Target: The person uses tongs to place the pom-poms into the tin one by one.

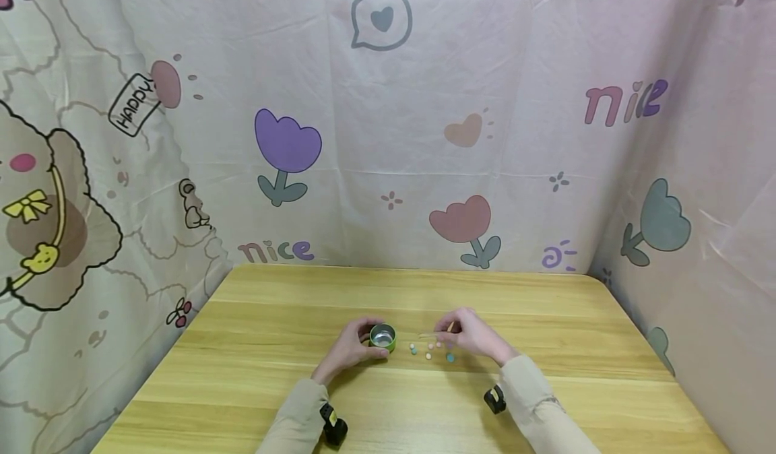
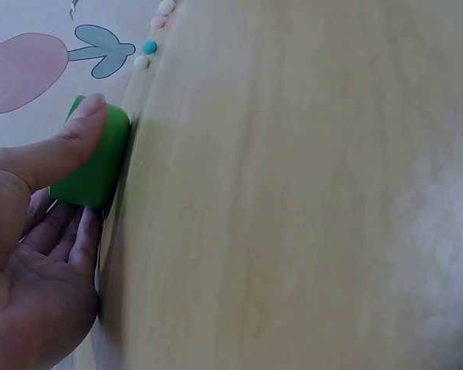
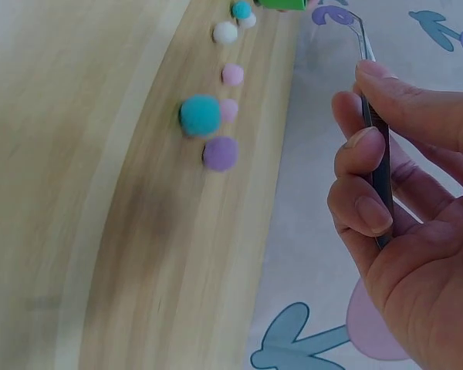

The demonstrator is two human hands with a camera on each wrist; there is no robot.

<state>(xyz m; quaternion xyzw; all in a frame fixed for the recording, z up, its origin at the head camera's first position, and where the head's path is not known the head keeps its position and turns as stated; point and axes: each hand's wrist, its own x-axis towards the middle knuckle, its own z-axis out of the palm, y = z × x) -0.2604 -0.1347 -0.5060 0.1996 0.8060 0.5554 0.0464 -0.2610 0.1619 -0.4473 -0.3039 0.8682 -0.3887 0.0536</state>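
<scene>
My left hand (image 1: 353,347) holds a small green tin (image 1: 382,338) with a shiny metal inside, standing upright on the table, the thumb on its near side and the fingers round the far side. In the left wrist view the thumb presses the tin's green wall (image 2: 112,158). My right hand (image 1: 469,334) grips dark tweezers (image 3: 381,169) with a bent, silvery tip, pinched between thumb and fingers. The tip points toward the tin, above small pom-poms, and no pom-pom shows between its prongs. Among these are a big teal pom-pom (image 3: 200,116), a purple pom-pom (image 3: 221,153) and a white pom-pom (image 3: 225,32).
Several pom-poms in pink, white and teal, such as a pink pom-pom (image 3: 232,75), lie loose between the two hands. The wooden table (image 1: 273,306) is bounded by a printed cloth (image 1: 388,104) behind and at both sides. Each wrist carries a small black camera (image 1: 495,399).
</scene>
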